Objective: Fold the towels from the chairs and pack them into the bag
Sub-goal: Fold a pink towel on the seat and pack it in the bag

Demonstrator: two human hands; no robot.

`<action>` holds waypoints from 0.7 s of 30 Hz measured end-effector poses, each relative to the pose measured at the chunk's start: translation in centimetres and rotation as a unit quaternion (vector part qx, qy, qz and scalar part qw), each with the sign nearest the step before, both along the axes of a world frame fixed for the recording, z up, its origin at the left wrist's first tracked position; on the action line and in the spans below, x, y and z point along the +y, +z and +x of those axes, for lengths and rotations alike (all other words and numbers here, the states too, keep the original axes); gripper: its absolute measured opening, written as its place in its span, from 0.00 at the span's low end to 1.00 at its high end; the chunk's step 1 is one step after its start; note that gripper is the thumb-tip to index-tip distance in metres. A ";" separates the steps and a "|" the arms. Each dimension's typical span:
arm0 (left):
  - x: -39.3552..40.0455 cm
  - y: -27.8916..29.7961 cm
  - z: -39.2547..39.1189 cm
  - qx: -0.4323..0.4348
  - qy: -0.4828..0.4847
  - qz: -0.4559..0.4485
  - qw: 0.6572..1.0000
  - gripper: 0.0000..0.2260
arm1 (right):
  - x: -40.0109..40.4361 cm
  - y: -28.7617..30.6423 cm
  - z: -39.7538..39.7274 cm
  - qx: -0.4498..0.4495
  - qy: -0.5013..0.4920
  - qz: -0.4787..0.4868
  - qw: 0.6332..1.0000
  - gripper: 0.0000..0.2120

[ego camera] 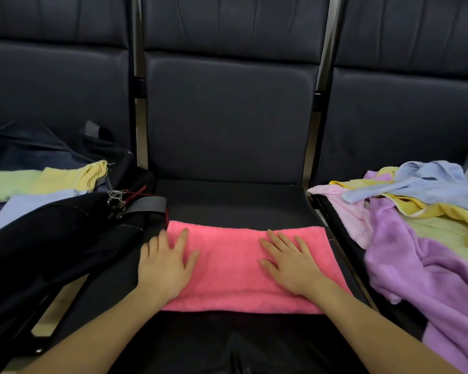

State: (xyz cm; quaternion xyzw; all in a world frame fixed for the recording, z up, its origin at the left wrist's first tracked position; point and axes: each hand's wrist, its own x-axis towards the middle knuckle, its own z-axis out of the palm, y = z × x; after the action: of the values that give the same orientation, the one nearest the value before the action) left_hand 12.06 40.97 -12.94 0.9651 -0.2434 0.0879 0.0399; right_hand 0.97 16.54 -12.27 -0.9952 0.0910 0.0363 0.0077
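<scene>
A pink towel, folded into a long band, lies across the front of the middle chair seat. My left hand presses flat on its left end, fingers spread. My right hand lies flat on its right half. The black bag sits open on the left chair, with folded green, yellow and pale blue towels inside. On the right chair lies a loose heap of towels: purple, pale blue, yellow and light pink.
Dark padded chair backs rise behind all three seats. A bag strap with a metal key ring hangs over the left edge of the middle seat. Metal frame posts separate the chairs.
</scene>
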 end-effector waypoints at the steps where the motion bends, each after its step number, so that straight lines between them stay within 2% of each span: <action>1: 0.2 -0.3 0.1 -0.029 -0.002 -0.009 1.000 0.27 | 0.2 0.1 0.0 -0.009 0.001 0.006 1.000 0.47; 3: 0.5 -0.8 0.2 -0.058 0.011 -0.035 0.998 0.18 | 0.6 0.2 0.1 -0.023 0.010 0.011 1.000 0.46; 6: 0.4 -0.7 -0.2 -0.027 0.035 -0.036 0.998 0.25 | 1.3 0.2 0.2 -0.036 0.025 0.020 0.999 0.45; 8: 0.3 -0.7 -0.1 -0.026 0.038 -0.034 0.998 0.26 | 1.8 0.2 0.1 -0.035 0.039 0.034 0.998 0.41; 10: 0.1 -0.5 -0.1 -0.026 0.032 -0.038 0.998 0.25 | 2.0 0.2 -0.1 -0.023 0.052 0.039 0.998 0.32; 11: 0.1 -0.4 0.0 -0.030 0.026 -0.052 0.998 0.25 | 2.1 0.1 -0.2 -0.015 0.055 0.040 0.998 0.33; 14: 0.4 0.5 0.3 0.015 0.010 -0.136 0.991 0.22 | 2.3 -0.1 -0.4 0.013 0.056 0.038 0.998 0.44; 17: 0.8 1.8 0.6 0.059 -0.022 -0.268 0.961 0.19 | 2.8 -0.7 -0.1 0.044 0.054 0.040 0.997 0.48; 19: 1.1 2.8 0.9 0.070 -0.029 -0.327 0.942 0.17 | 3.6 -0.9 0.5 0.052 0.052 0.038 0.997 0.45; 21: 1.2 3.9 1.0 0.062 -0.023 -0.368 0.928 0.16 | 4.8 -1.0 1.4 0.055 0.048 0.042 0.996 0.36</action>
State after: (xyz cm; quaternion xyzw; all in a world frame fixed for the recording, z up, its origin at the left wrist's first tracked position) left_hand 13.03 42.21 -9.04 0.8804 -0.2131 0.1101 0.4090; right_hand 2.37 21.30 -13.32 -0.9937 0.0417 0.0954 0.0426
